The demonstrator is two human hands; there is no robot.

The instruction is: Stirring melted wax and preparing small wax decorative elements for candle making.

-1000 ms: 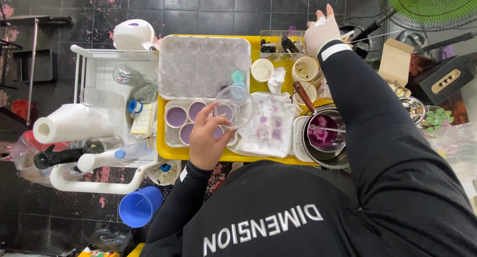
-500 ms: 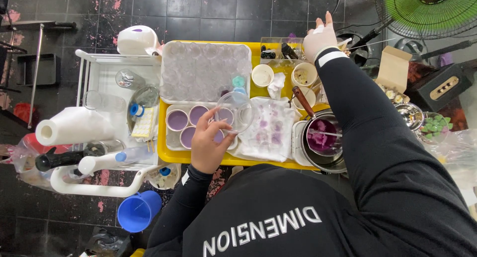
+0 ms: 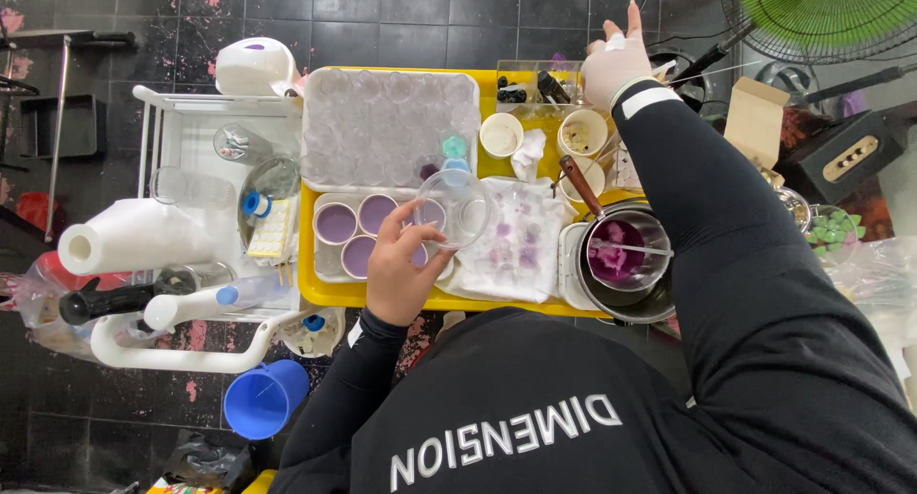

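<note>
A big yellow tray point(image 3: 320, 293) sits on the tabletop and holds almost everything. At its top lies a wide clear tray of empty cups point(image 3: 387, 121). On the right side stands a metal pot point(image 3: 621, 265) with purple stuff inside and a brown handle. In the middle lies a white cloth point(image 3: 511, 241) with purple spots on it. Beside the cloth are small round cups filled with pale purple point(image 3: 355, 228).

The left hand point(image 3: 399, 269) holds a little clear dish point(image 3: 457, 207) just above those purple cups. Its fingers point(image 3: 413, 212) are curled and pinching the rim of the dish. The right hand point(image 3: 613, 66) wears a white glove and reaches far up to a small clear box point(image 3: 530, 83) at the top of the tray. Its fingers are spread, with one pointing up, and they hold nothing that can be seen.

To do this well, I think the dish should stay flat, so nothing tips out. A soft but firm pinch on the rim is best. The long right sleeve passes right over the pot, so it should stay lifted and not dip into the purple.
</note>
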